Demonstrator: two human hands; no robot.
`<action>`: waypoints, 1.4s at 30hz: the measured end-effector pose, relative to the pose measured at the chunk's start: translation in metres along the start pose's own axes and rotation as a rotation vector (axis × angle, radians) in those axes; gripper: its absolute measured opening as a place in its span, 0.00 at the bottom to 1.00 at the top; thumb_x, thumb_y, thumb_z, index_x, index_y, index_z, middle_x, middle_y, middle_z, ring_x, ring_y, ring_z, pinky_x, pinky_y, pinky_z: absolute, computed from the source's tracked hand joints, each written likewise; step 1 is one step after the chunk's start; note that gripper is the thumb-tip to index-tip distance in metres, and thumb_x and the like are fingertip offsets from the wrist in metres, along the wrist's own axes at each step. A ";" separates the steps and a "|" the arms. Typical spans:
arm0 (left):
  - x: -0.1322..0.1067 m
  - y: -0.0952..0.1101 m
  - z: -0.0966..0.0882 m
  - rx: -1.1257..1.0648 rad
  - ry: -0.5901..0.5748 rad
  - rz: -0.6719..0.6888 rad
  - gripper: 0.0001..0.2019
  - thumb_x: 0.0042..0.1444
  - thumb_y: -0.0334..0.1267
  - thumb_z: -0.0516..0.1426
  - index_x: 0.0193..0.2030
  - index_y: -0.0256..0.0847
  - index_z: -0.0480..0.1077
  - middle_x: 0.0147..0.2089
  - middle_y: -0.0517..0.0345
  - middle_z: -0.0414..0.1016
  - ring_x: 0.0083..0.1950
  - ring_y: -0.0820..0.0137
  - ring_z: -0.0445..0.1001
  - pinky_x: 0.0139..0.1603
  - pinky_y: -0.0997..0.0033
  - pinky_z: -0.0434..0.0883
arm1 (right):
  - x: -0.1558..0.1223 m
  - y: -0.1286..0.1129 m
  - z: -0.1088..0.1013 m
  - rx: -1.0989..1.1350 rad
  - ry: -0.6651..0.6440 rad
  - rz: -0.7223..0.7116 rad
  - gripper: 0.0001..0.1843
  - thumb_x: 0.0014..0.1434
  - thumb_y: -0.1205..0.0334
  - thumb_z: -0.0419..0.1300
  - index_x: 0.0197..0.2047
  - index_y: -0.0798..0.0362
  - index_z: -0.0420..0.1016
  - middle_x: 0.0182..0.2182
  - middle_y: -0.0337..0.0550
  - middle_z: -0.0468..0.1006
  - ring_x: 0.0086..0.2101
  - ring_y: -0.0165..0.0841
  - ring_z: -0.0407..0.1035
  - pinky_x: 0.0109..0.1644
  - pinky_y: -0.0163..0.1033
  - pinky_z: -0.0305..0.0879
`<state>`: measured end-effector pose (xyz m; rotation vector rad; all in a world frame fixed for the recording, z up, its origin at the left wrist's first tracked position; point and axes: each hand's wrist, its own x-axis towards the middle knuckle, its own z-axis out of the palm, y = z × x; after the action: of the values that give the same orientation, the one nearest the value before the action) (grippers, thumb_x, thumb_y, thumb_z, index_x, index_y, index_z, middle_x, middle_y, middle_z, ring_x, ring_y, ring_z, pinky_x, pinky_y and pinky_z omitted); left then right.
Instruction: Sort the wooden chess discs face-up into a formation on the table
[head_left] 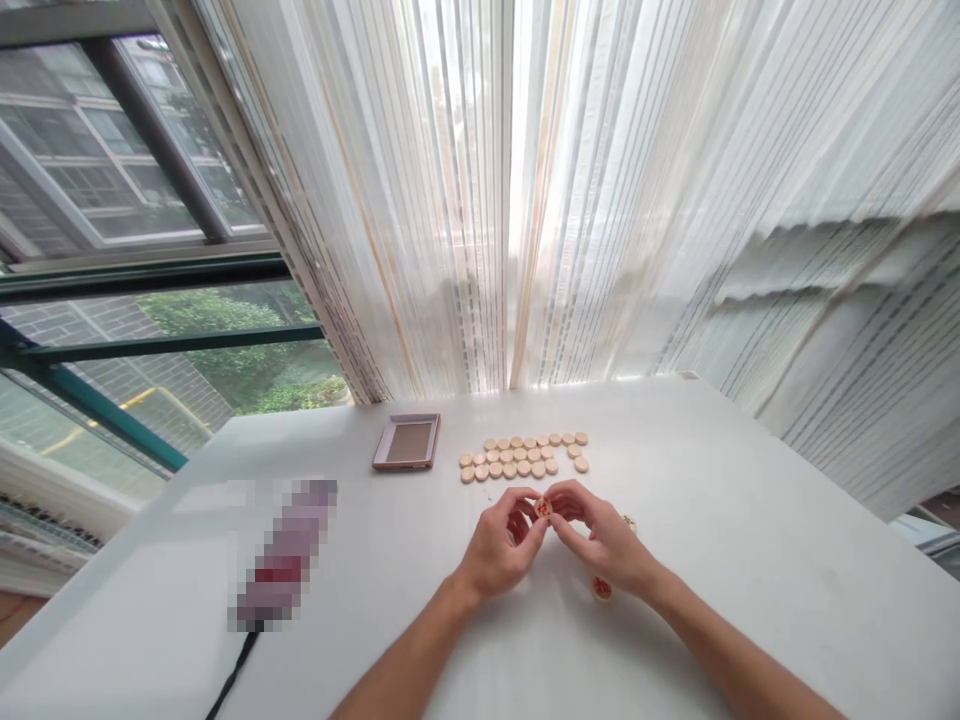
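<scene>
Bare forearms (412, 655) end in hands (496, 548) (606, 538) pinching a disc (544, 510), its red character (543, 508) unclear.

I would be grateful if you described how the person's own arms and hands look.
The left hand and right hand are ungloved. Both forearms are bare as far as they show, without sleeve, watch or bracelet. Some fingers are partly hidden.
</scene>
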<state>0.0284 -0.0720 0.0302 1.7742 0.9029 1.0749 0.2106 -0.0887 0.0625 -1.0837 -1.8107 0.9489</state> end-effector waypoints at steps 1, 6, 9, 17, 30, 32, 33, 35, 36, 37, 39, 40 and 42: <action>0.000 -0.001 0.000 -0.008 0.004 -0.003 0.15 0.63 0.45 0.57 0.52 0.39 0.67 0.33 0.57 0.74 0.27 0.75 0.70 0.28 0.77 0.68 | 0.000 0.001 0.000 -0.011 -0.001 -0.007 0.09 0.66 0.56 0.55 0.47 0.49 0.68 0.40 0.44 0.79 0.40 0.36 0.76 0.44 0.41 0.75; 0.001 -0.008 0.000 -0.044 0.035 -0.038 0.14 0.63 0.48 0.57 0.47 0.39 0.67 0.30 0.60 0.73 0.27 0.74 0.70 0.28 0.77 0.67 | -0.003 0.007 0.004 -0.122 -0.009 -0.051 0.07 0.67 0.58 0.54 0.46 0.48 0.70 0.39 0.41 0.79 0.38 0.34 0.75 0.50 0.45 0.72; 0.001 -0.012 -0.001 -0.041 0.050 -0.056 0.14 0.62 0.48 0.58 0.43 0.39 0.67 0.27 0.62 0.71 0.27 0.74 0.69 0.28 0.76 0.66 | -0.004 0.007 0.006 -0.166 -0.026 -0.097 0.06 0.67 0.60 0.55 0.45 0.47 0.71 0.36 0.40 0.78 0.36 0.33 0.73 0.46 0.41 0.72; 0.000 -0.008 0.000 -0.083 -0.018 -0.064 0.13 0.66 0.47 0.54 0.43 0.38 0.67 0.34 0.55 0.77 0.29 0.73 0.73 0.29 0.75 0.68 | -0.006 0.013 0.007 -0.264 0.026 -0.071 0.04 0.62 0.62 0.60 0.42 0.47 0.71 0.34 0.37 0.77 0.35 0.33 0.73 0.47 0.43 0.71; 0.000 -0.009 -0.001 0.028 0.005 -0.041 0.11 0.64 0.41 0.56 0.50 0.41 0.68 0.40 0.55 0.76 0.28 0.76 0.71 0.28 0.77 0.70 | 0.006 0.021 -0.031 0.151 0.243 0.014 0.14 0.61 0.54 0.63 0.47 0.48 0.67 0.39 0.43 0.76 0.40 0.36 0.74 0.45 0.42 0.74; 0.000 -0.009 -0.001 0.042 0.008 -0.043 0.10 0.64 0.41 0.56 0.49 0.41 0.68 0.40 0.56 0.76 0.28 0.76 0.71 0.28 0.77 0.69 | 0.008 0.028 -0.042 0.195 0.289 0.051 0.16 0.60 0.53 0.65 0.47 0.47 0.66 0.37 0.41 0.76 0.40 0.36 0.74 0.45 0.42 0.74; 0.000 -0.009 -0.001 0.048 0.009 -0.042 0.10 0.64 0.41 0.56 0.49 0.41 0.69 0.39 0.56 0.76 0.28 0.76 0.71 0.28 0.77 0.69 | 0.009 0.031 -0.047 0.208 0.307 0.070 0.16 0.60 0.53 0.65 0.47 0.47 0.66 0.37 0.41 0.76 0.39 0.36 0.74 0.45 0.42 0.74; 0.000 -0.008 -0.001 0.060 0.014 -0.041 0.09 0.64 0.40 0.55 0.48 0.41 0.69 0.39 0.56 0.76 0.27 0.77 0.71 0.28 0.77 0.69 | 0.011 0.034 -0.053 0.220 0.328 0.102 0.17 0.59 0.52 0.65 0.46 0.47 0.66 0.36 0.41 0.76 0.37 0.36 0.74 0.43 0.43 0.74; 0.000 -0.008 -0.001 0.064 0.018 -0.042 0.08 0.64 0.40 0.55 0.47 0.41 0.69 0.38 0.57 0.76 0.27 0.77 0.71 0.28 0.77 0.69 | 0.011 0.035 -0.054 0.221 0.333 0.113 0.18 0.59 0.51 0.66 0.46 0.48 0.66 0.36 0.41 0.75 0.36 0.36 0.74 0.43 0.43 0.73; 0.000 -0.008 -0.001 0.067 0.021 -0.044 0.08 0.64 0.40 0.55 0.47 0.41 0.70 0.38 0.57 0.76 0.26 0.77 0.70 0.27 0.78 0.69 | 0.012 0.036 -0.055 0.221 0.334 0.122 0.18 0.58 0.51 0.66 0.46 0.48 0.66 0.36 0.41 0.75 0.36 0.36 0.74 0.42 0.43 0.73; 0.000 -0.008 -0.001 0.071 0.021 -0.046 0.08 0.64 0.40 0.55 0.47 0.41 0.70 0.38 0.57 0.76 0.26 0.77 0.70 0.27 0.78 0.68 | 0.012 0.036 -0.055 0.219 0.322 0.134 0.18 0.58 0.50 0.66 0.45 0.48 0.66 0.36 0.41 0.75 0.35 0.36 0.74 0.42 0.43 0.73; 0.000 -0.008 -0.001 0.074 0.021 -0.047 0.08 0.64 0.40 0.55 0.46 0.41 0.70 0.37 0.57 0.76 0.26 0.77 0.70 0.27 0.78 0.68 | 0.012 0.036 -0.055 0.214 0.311 0.139 0.18 0.58 0.50 0.66 0.45 0.48 0.66 0.35 0.41 0.75 0.35 0.36 0.74 0.41 0.42 0.73; 0.001 -0.008 -0.001 0.082 0.019 -0.048 0.08 0.64 0.40 0.55 0.46 0.41 0.70 0.37 0.57 0.77 0.26 0.76 0.70 0.27 0.77 0.68 | 0.012 0.035 -0.054 0.197 0.286 0.148 0.16 0.59 0.49 0.65 0.43 0.48 0.67 0.34 0.41 0.76 0.34 0.35 0.73 0.41 0.41 0.73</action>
<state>0.0268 -0.0682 0.0230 1.8031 1.0093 1.0393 0.2661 -0.0553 0.0562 -1.1740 -1.3911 0.9808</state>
